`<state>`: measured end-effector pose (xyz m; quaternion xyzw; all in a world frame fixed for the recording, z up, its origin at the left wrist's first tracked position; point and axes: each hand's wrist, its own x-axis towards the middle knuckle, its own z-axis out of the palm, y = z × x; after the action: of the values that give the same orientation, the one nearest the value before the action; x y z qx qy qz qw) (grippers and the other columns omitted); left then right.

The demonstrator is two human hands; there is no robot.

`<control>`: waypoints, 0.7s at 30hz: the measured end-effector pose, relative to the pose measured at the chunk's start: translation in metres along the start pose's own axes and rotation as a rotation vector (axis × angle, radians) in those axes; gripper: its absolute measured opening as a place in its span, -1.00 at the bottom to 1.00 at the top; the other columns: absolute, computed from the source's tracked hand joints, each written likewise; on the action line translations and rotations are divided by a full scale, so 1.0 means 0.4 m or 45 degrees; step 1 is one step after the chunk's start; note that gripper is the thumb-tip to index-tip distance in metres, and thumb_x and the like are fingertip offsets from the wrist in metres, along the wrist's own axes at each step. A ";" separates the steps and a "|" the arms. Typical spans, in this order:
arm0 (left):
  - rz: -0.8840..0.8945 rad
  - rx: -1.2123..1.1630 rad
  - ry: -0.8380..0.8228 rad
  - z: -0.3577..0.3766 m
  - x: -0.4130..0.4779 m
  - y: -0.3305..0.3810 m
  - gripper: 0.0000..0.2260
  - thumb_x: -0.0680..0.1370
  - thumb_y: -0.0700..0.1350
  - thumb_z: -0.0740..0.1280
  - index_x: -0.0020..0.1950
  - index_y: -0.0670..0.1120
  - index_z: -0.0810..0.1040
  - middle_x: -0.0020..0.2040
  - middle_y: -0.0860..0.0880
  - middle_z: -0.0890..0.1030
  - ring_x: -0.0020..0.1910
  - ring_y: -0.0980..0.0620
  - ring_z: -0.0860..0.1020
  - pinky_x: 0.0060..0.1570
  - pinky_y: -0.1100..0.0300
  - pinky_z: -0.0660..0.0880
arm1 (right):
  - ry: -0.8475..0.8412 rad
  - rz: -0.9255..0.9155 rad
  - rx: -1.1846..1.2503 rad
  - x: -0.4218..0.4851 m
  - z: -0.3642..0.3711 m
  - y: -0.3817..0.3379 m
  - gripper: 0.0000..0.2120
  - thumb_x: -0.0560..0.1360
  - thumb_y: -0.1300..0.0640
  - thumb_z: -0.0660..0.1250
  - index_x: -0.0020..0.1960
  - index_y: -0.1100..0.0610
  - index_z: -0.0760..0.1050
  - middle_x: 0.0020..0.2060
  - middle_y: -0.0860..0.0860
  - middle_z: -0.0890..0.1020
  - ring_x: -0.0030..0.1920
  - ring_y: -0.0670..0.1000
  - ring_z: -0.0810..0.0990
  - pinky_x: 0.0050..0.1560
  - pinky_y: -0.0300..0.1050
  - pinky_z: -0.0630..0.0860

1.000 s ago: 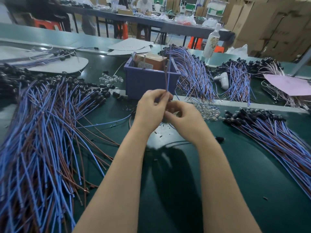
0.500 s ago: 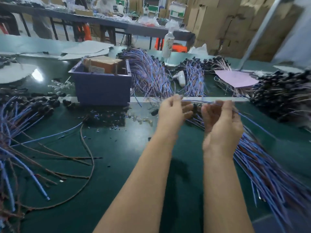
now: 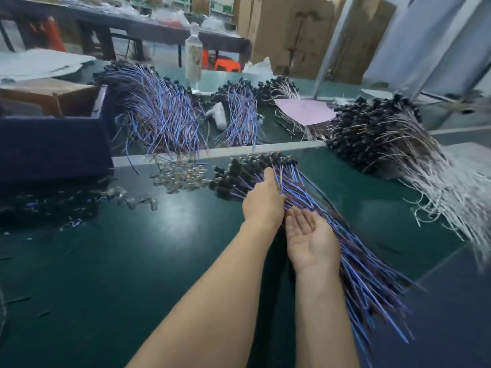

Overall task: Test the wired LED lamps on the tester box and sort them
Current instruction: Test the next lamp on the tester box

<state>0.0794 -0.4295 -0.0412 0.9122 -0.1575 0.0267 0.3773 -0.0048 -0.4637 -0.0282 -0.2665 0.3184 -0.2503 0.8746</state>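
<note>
Nearest, the left hand (image 3: pixel 263 203), laid back-up on one bundle of wired LED lamps (image 3: pixel 356 261), a single digit stretched straight along the blue and brown wires, the other fingers hidden under the back of the hand; impossible to tell whether pinching a wire or merely touching. Just beside it and nearer the body, the right hand (image 3: pixel 310 241), palm up, fingers loosely spread, holding nothing, its outer edge against the same bundle. Black lamp heads of that bundle fanned out just past the left fingertip, wires running down past the right wrist. Left of the left hand, near, one loose pile of clear caps (image 3: pixel 180 176), with a few more clear pieces (image 3: pixel 138 200) a little further left on the green table (image 3: pixel 159 274). Further left still, one dark blue bin (image 3: pixel 53 147) with one brown cardboard box (image 3: pixel 45 98) in it. Beyond the hands, across a pale strip, two more blue-wired heaps: one large blue heap (image 3: pixel 159 112) and one smaller blue heap (image 3: pixel 240 120), one white object (image 3: pixel 218 115) between them, one bottle (image 3: pixel 193 57) upright behind. Beyond and right of the right hand, one pink sheet (image 3: pixel 305 111) between two pale-wired heaps: a small pale heap (image 3: pixel 280 88) far off and a big pale heap (image 3: pixel 385 139) well apart to the right. In all, three blue-wired lots and two pale-wired.
</note>
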 end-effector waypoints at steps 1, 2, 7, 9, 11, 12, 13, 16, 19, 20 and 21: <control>-0.018 -0.056 0.031 0.004 0.004 -0.004 -0.62 0.54 -0.07 0.34 0.25 -0.14 0.27 0.06 -0.21 0.59 0.05 -0.25 0.55 -0.09 0.03 0.42 | 0.007 -0.006 0.003 0.002 0.004 0.002 -0.70 0.63 0.23 0.07 0.32 0.31 0.34 0.12 0.16 0.49 0.28 0.12 0.47 0.18 -0.06 0.44; -0.044 -0.136 0.046 0.004 0.005 -0.006 -0.64 0.53 -0.05 0.35 0.22 -0.14 0.30 0.03 -0.20 0.59 0.03 -0.23 0.55 -0.09 0.04 0.42 | 0.015 -0.021 0.006 0.003 0.010 0.003 -0.68 0.63 0.23 0.06 0.34 0.34 0.32 0.11 0.15 0.50 0.28 0.12 0.47 0.20 -0.06 0.42; -0.153 -0.699 0.191 -0.061 -0.003 -0.035 -0.92 0.55 -0.09 0.30 -0.09 -0.09 0.46 -0.22 -0.01 0.54 -0.07 -0.11 0.56 -0.12 0.17 0.40 | -0.020 -0.091 -0.045 -0.017 0.058 0.050 -0.82 0.60 0.29 0.10 0.07 0.27 0.46 -0.18 0.11 0.58 -0.15 0.03 0.60 0.04 -0.13 0.57; -0.193 -0.883 0.307 -0.117 -0.013 -0.058 -0.88 0.56 -0.15 0.26 -0.18 -0.11 0.47 -0.21 -0.10 0.58 -0.14 -0.12 0.55 -0.08 0.11 0.45 | -0.138 -0.084 -0.147 -0.038 0.097 0.093 -0.80 0.59 0.33 0.08 -0.07 0.21 0.47 -0.29 0.07 0.60 -0.29 -0.03 0.61 -0.18 -0.23 0.59; -0.217 -1.072 0.419 -0.189 -0.033 -0.094 -0.83 0.57 -0.18 0.23 -0.23 -0.08 0.46 -0.23 -0.10 0.57 -0.23 -0.07 0.52 -0.10 0.05 0.49 | -0.284 -0.111 -0.285 -0.065 0.144 0.148 -0.76 0.57 0.37 0.08 -0.12 0.19 0.48 -0.43 0.01 0.63 -0.42 -0.10 0.61 -0.37 -0.31 0.54; -0.225 -1.123 0.496 -0.228 -0.047 -0.118 -0.82 0.57 -0.19 0.23 -0.23 -0.05 0.46 -0.25 -0.07 0.56 -0.23 -0.06 0.52 -0.09 0.03 0.50 | -0.360 -0.135 -0.384 -0.081 0.167 0.178 -0.76 0.56 0.38 0.09 -0.13 0.18 0.48 -0.46 -0.02 0.62 -0.45 -0.13 0.60 -0.41 -0.33 0.51; -0.238 -1.150 0.584 -0.268 -0.064 -0.145 -0.82 0.57 -0.20 0.22 -0.21 -0.02 0.46 -0.25 -0.05 0.56 -0.23 -0.05 0.52 -0.06 0.00 0.52 | -0.444 -0.162 -0.498 -0.099 0.191 0.211 -0.77 0.55 0.38 0.12 -0.13 0.18 0.49 -0.45 -0.01 0.62 -0.44 -0.13 0.59 -0.40 -0.32 0.51; -0.304 -1.240 0.870 -0.395 -0.117 -0.234 -0.83 0.56 -0.25 0.20 -0.16 -0.01 0.46 -0.21 -0.01 0.57 -0.21 0.02 0.52 -0.04 0.00 0.51 | -0.714 -0.229 -0.878 -0.161 0.253 0.331 -0.84 0.52 0.38 0.19 -0.01 0.26 0.53 -0.26 0.11 0.63 -0.27 -0.01 0.59 -0.15 -0.10 0.57; -0.396 -1.300 1.114 -0.513 -0.173 -0.332 -0.86 0.56 -0.27 0.19 -0.07 -0.03 0.45 -0.13 -0.02 0.57 -0.24 0.09 0.50 -0.12 0.13 0.47 | -0.984 -0.447 -1.377 -0.237 0.297 0.460 -0.84 0.49 0.25 0.28 0.02 0.15 0.60 -0.12 0.09 0.68 -0.10 0.05 0.63 0.00 0.01 0.57; -0.427 -1.305 1.172 -0.547 -0.192 -0.364 -0.86 0.57 -0.26 0.19 -0.06 -0.03 0.45 -0.09 -0.02 0.57 -0.26 0.13 0.50 -0.14 0.18 0.46 | -1.079 -0.559 -1.565 -0.260 0.308 0.504 -0.82 0.50 0.19 0.29 0.05 0.08 0.60 -0.08 0.06 0.67 -0.06 0.05 0.61 -0.02 -0.02 0.55; -0.461 -1.313 1.219 -0.578 -0.212 -0.395 -0.86 0.57 -0.25 0.18 -0.07 -0.02 0.45 -0.08 -0.01 0.56 -0.26 0.15 0.50 -0.14 0.20 0.46 | -1.174 -0.683 -1.780 -0.279 0.318 0.548 -0.79 0.50 0.14 0.28 0.10 0.02 0.58 0.01 0.06 0.64 0.02 0.08 0.56 0.02 -0.04 0.51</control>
<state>0.0638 -0.1408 0.0022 0.5185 0.1856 0.2824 0.7855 0.0668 -0.1962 -0.0349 -0.8815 -0.0596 -0.0623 0.4643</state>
